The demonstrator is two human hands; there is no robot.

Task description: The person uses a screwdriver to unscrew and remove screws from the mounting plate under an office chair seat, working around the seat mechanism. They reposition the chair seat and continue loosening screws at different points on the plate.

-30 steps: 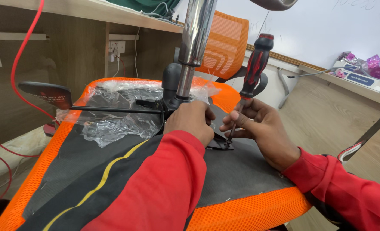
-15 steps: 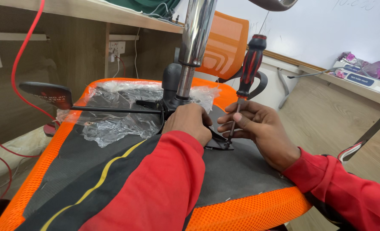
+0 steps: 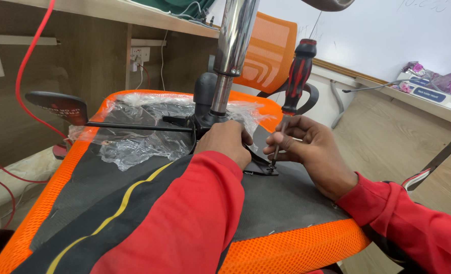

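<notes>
Pinching a screwdriver, right hand fingers clamp its shaft; left hand grips bracket.

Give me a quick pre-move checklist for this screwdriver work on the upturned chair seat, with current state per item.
1. Right hand holds the screwdriver by its shaft, low down: ok.
2. Screwdriver tip down at the black mounting plate: ok; whether it sits in a screw head: cannot tell, fingers hide it.
3. Screwdriver close to upright: ok, slight tilt only.
4. Left hand rests on the plate by the base of the chrome column, bracing it: ok.
5. Plastic wrap lies clear of the screw spot: ok.
6. Lever rod with its black paddle sticks out away from both hands: ok.
</notes>
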